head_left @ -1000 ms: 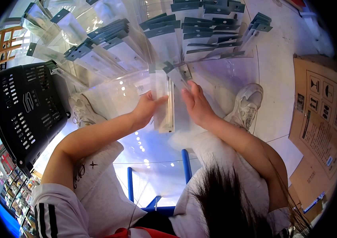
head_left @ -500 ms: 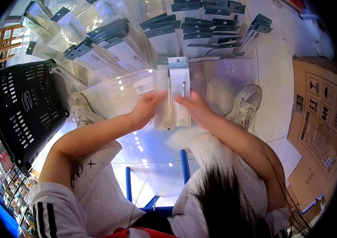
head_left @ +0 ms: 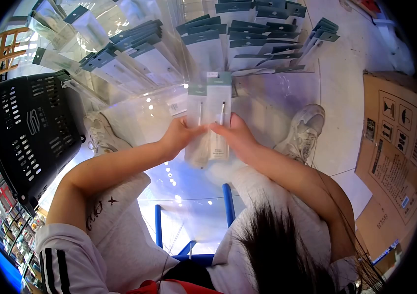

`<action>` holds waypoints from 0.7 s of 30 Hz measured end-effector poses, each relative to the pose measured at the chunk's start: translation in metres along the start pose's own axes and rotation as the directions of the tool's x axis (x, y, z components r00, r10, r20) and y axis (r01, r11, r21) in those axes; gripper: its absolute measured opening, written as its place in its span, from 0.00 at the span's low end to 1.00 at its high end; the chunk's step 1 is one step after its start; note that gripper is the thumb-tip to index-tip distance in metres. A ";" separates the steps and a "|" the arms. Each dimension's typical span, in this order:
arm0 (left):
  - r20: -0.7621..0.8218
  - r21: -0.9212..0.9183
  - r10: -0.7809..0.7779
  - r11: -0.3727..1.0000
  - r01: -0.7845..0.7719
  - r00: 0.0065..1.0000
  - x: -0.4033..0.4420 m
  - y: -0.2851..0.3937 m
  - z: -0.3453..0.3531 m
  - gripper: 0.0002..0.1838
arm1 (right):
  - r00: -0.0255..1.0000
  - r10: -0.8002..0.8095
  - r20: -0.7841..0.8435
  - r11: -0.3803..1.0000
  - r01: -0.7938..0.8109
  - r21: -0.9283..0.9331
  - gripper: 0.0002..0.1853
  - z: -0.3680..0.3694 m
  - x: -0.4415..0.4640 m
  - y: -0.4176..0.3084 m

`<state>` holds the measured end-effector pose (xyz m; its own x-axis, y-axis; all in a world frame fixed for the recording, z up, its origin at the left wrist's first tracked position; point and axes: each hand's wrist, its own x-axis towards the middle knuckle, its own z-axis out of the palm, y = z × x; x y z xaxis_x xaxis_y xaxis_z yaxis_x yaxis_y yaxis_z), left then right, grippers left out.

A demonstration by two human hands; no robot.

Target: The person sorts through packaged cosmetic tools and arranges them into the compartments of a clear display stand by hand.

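Note:
My left hand (head_left: 182,134) grips a clear packet with a green top (head_left: 197,104), its thumb lying across the front. A second packet with a green header and a white label (head_left: 218,93) is pinched in my right hand (head_left: 236,133); a thin brush with a dark tip shows inside it. Both packets are upright side by side, the right one slightly overlapping the left. The fingers behind the packets are hidden. Beyond my hands stand rows of similar green-topped packets (head_left: 206,44).
A black slotted basket (head_left: 34,127) stands at the left. On the right lies a printed cardboard box (head_left: 390,147). My shoes (head_left: 104,133) flank the area below the packet rows, and a blue metal frame (head_left: 228,203) is between my legs.
The right packet first turned from tilted and edge-on to face me. It has since shifted slightly left over the left packet, and my hands have come closer together.

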<state>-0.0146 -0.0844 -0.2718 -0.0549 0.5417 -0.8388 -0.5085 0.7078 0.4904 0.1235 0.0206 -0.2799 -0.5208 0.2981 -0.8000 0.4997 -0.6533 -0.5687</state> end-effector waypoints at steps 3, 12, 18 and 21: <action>0.114 -0.127 -0.022 0.991 0.037 0.993 -0.005 -0.002 -0.005 0.13 | 0.978 -0.016 -0.207 0.999 0.006 -0.052 0.20 -0.002 0.000 0.000; -0.031 0.016 -0.033 0.999 0.033 0.999 -0.002 -0.026 -0.003 0.11 | 0.966 0.164 0.199 0.965 -0.198 0.169 0.17 -0.010 0.001 0.008; 0.332 0.764 0.676 0.218 -0.608 0.658 0.025 -0.016 -0.030 0.09 | 0.986 0.162 0.034 0.987 -0.162 -0.005 0.20 -0.031 0.007 0.018; 0.303 0.935 0.699 -0.088 -0.343 0.647 0.042 -0.014 -0.048 0.22 | 0.982 0.187 -0.021 0.981 -0.188 -0.054 0.21 -0.039 0.015 0.027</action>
<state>-0.0512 -0.0934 -0.3256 -0.1307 0.9831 -0.1283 0.8674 0.1761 0.4654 0.1559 0.0342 -0.3149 -0.4035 0.1853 -0.8960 0.6255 -0.6589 -0.4179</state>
